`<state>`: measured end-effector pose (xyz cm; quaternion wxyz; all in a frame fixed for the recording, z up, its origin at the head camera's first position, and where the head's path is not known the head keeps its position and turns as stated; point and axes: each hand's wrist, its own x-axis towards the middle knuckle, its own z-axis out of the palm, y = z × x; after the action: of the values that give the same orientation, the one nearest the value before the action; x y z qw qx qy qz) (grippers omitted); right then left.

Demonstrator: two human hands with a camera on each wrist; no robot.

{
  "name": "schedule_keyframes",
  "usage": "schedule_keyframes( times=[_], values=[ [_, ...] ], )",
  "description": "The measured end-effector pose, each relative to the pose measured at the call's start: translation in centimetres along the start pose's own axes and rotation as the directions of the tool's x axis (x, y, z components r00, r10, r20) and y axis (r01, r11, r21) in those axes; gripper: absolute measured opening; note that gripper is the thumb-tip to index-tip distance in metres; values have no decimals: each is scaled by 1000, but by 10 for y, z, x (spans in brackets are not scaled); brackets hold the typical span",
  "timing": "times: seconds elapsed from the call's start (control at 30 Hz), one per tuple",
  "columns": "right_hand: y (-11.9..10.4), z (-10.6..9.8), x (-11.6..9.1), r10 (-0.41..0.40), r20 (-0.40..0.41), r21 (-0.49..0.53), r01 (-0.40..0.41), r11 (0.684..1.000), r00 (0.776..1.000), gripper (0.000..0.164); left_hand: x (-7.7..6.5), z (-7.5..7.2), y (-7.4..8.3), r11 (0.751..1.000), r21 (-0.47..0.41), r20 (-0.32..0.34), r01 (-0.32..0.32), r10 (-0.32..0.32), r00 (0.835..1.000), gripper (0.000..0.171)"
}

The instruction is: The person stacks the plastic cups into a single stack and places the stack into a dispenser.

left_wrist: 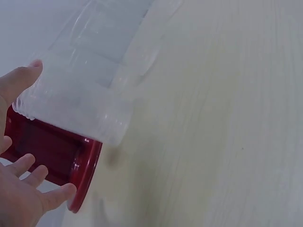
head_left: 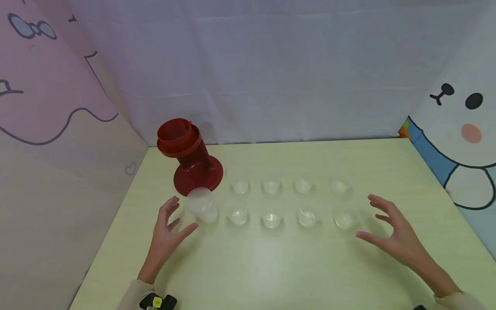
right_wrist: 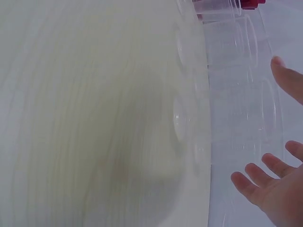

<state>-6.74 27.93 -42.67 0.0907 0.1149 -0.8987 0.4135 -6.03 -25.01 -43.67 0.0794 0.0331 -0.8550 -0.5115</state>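
Note:
Clear plastic cups stand upright on the table in two rows, among them a front-row cup (head_left: 237,215) and a back-row cup (head_left: 271,186). At the front row's left end is a cloudier cup (head_left: 201,204), perhaps several nested. My left hand (head_left: 166,237) is spread just left of it, apart from it, thumb and fingers wide. Beyond it stands a red plastic holder (head_left: 191,170) with a round base and a wide mouth. My right hand (head_left: 399,237) hovers right of the front row's end cup (head_left: 345,219), fingers parted, holding nothing.
The pale wood-grain table (head_left: 271,271) runs back to a white cloth wall (head_left: 271,73). Printed side panels with cartoon drawings flank it, a pink and cream panel (head_left: 58,99) on the left and a white and blue panel (head_left: 465,142) on the right.

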Motion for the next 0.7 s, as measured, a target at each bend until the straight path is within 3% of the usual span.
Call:
schedule_keyframes(
  times=[0.13,0.37,0.57,0.7],
  values=[
    [-2,3,1,-2,-8,23,2,1000,1000,97,-1,3,15,999,-48,7,7,-6,1000,88],
    [-2,7,4,4,6,49,-4,999,1000,92,7,10,-12,994,-106,-6,-28,27,1000,90],
    [2,11,4,14,4,56,-14,998,1000,91,8,15,-14,987,-157,-12,-27,25,1000,88],
    [3,13,6,2,-9,58,-1,998,1000,88,7,18,-9,985,-172,-4,6,-6,1000,88]
  ],
)
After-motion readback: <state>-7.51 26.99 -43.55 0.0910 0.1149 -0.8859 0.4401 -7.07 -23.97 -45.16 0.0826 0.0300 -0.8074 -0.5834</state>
